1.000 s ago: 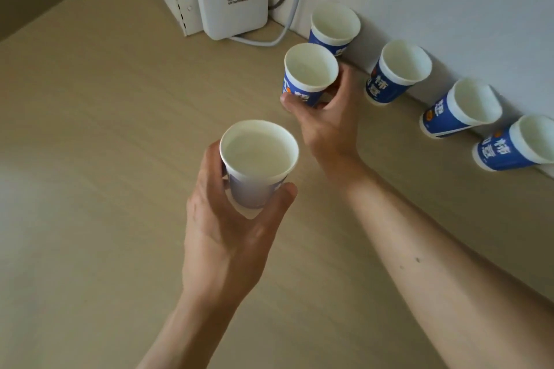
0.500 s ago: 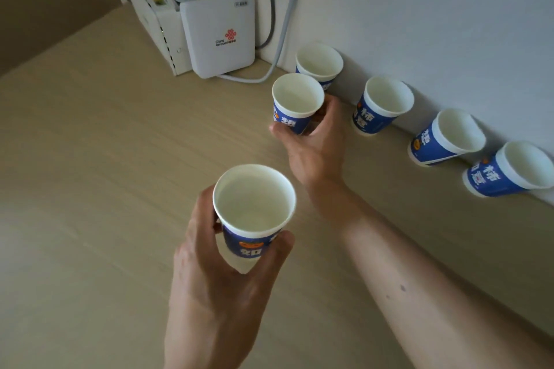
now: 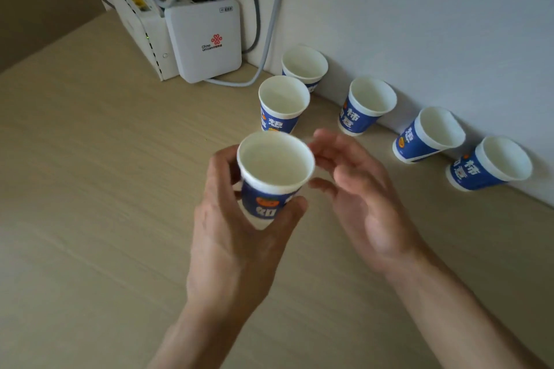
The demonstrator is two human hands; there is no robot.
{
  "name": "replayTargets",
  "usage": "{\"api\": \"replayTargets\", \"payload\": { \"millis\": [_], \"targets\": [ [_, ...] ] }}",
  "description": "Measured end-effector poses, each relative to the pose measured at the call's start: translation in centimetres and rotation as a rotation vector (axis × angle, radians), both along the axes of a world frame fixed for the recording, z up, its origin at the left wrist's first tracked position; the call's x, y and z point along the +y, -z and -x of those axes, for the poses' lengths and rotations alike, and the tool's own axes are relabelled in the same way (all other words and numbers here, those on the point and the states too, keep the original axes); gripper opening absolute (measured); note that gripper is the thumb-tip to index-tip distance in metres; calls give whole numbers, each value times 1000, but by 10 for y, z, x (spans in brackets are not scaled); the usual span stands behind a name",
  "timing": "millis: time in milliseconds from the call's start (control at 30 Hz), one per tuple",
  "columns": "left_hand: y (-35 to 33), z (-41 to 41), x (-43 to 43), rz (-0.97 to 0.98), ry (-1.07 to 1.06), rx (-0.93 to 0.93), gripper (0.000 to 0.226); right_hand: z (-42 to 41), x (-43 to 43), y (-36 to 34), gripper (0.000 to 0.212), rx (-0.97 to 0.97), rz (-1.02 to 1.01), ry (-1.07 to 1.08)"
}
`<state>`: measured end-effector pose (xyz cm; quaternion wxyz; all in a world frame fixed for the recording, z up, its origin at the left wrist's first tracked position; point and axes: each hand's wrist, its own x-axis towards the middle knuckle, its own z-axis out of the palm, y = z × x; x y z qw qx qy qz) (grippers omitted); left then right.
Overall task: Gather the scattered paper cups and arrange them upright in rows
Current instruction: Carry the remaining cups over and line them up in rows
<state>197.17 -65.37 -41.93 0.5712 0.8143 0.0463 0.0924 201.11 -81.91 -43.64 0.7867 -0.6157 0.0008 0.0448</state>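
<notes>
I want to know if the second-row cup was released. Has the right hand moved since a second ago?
Yes. The right hand has left the second-row cup and drawn back from the wall, toward the held cup.

Four cups (image 3: 367, 108) are lined along the wall (image 3: 419, 24) at the table's (image 3: 90, 189) rear right. A fifth cup (image 3: 280, 117) is set before the leftmost (image 3: 304, 67). A router (image 3: 204, 39) is propped to their left. Nearer, a sixth cup (image 3: 271, 189) is held.
</notes>
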Motion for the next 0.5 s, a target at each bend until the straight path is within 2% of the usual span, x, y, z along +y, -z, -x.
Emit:
{"api": "replayTargets", "payload": {
  "millis": [67,167,333,500],
  "targets": [
    [-3,-11,-10,-10,56,-21,65,7,-6,-4,71,-4,55,-96],
    [-4,-23,-26,-20,160,-64,64,9,-11,-5,73,-11,145,-86],
    [1,-30,-47,-100,279,-89,66,3,-19,3,59,-68,194,52],
    [8,-16,-50,-155,225,-47,88,-12,-24,21,68,-77,410,378]
  ]
}}
